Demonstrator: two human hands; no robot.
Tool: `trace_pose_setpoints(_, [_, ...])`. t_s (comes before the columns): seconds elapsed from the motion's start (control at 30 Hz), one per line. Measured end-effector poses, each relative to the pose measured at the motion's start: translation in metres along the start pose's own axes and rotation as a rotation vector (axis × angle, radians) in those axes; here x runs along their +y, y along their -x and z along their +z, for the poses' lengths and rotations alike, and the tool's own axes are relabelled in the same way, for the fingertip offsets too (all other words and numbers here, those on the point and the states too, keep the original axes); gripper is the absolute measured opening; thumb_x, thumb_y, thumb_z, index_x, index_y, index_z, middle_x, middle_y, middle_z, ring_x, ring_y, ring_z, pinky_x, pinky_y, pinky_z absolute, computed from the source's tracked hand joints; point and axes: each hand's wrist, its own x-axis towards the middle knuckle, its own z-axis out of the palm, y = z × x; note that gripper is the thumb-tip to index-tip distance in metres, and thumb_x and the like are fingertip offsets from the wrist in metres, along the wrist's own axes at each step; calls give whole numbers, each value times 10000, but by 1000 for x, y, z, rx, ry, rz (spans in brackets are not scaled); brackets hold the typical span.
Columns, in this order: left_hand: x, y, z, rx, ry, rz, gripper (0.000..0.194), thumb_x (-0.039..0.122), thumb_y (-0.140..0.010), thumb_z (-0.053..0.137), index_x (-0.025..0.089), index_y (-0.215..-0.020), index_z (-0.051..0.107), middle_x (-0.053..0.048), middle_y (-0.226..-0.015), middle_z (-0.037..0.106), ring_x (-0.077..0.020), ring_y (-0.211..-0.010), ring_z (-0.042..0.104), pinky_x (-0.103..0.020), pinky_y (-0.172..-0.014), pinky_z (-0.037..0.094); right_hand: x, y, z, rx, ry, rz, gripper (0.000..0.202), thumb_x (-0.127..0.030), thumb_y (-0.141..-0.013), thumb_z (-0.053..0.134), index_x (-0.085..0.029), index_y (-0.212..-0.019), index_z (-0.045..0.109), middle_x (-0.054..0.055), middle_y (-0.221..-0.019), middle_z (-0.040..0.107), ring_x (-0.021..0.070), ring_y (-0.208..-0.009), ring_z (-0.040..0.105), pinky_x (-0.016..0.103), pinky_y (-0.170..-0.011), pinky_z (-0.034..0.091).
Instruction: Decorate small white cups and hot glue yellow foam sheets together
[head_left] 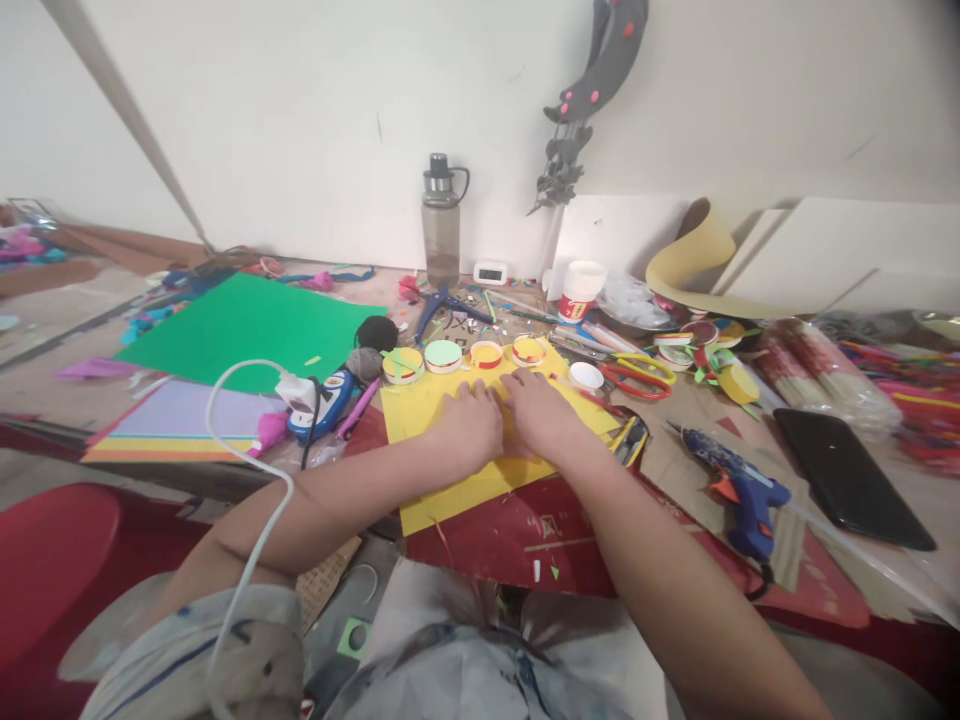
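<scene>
A yellow sheet (442,505) lies on the red board at the table's front edge. My left hand (471,428) and my right hand (541,415) rest close together on it, fingers bent and pointing away from me. The fingertips meet the sheet near its far part; whatever may be under or between them is hidden. Just beyond stand several small round lids, among them one with a green top (443,355) and one with a yellow top (529,349). A white lid (586,377) is right of my right hand.
A glue gun (739,485), a black phone (851,475) and scissors (637,377) lie to the right. Behind stand a bottle (442,225) and a paper cup (582,290). At left are a green sheet (247,325) and a white cable (262,550) crossing my left arm.
</scene>
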Motion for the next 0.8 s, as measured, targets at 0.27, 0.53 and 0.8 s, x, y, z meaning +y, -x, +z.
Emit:
trace_pose_setpoints(0.27, [-10, -7, 2, 46, -85, 99, 500, 109, -984, 418, -76, -1434, 534, -336, -1390, 593, -361, -1258, 596, -412, -950, 511, -17, 6, -23, -109, 1, 64, 396, -142, -1025, 441, -143, -1393, 590, 175, -1461, 600, 287, -1338, 579, 377, -1087, 466])
trace_pose_setpoints(0.53, [-15, -2, 4, 73, -71, 69, 493, 226, -1017, 455, -44, -1418, 555, -305, -1397, 599, -359, -1280, 584, -414, -974, 488, -20, 5, -15, -65, 8, 9, 517, -205, -911, 685, -132, -1413, 583, 154, -1454, 598, 308, -1345, 568, 415, -1155, 406])
trace_pose_setpoints(0.8, [-27, -7, 9, 115, -52, 110, 674, 571, -999, 554, 4, -1362, 588, -254, -1309, 640, -352, -1198, 612, -411, -933, 481, -14, 2, -10, -61, -32, 7, 548, -237, -886, 762, -78, -1388, 608, 184, -1432, 619, 292, -1287, 614, 335, -1128, 415])
